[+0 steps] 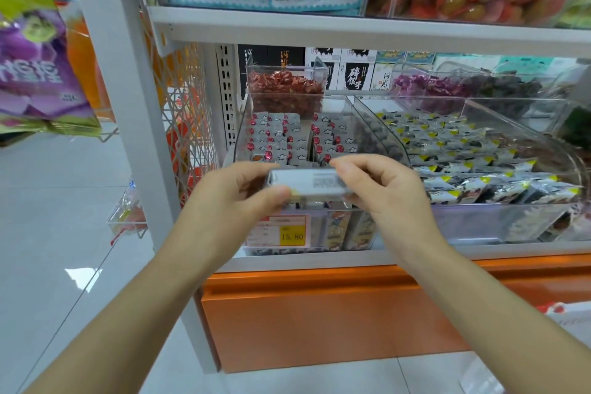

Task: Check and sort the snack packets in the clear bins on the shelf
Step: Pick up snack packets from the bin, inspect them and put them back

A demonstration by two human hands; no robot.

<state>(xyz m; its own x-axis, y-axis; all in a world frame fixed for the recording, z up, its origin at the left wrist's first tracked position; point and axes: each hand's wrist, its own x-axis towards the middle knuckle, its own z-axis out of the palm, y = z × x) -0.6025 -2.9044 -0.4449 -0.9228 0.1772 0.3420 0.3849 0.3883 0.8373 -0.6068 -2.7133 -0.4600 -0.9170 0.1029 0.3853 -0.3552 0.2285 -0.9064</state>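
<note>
Your left hand (235,193) and right hand (385,190) pinch a grey packet (307,184) over the front edge of the clear bin (239,137); a loose pinch could drop it outside.

At the centre of the frame, the left hand (236,192) and right hand (383,189) pinch a grey snack packet (307,184) by its two ends, level, over the front of the left clear bin (388,137), which holds rows of grey packets. A yellow price tag (278,230) sits on its front wall. The right clear bin (479,221) beside it holds black-and-yellow packets.
</note>
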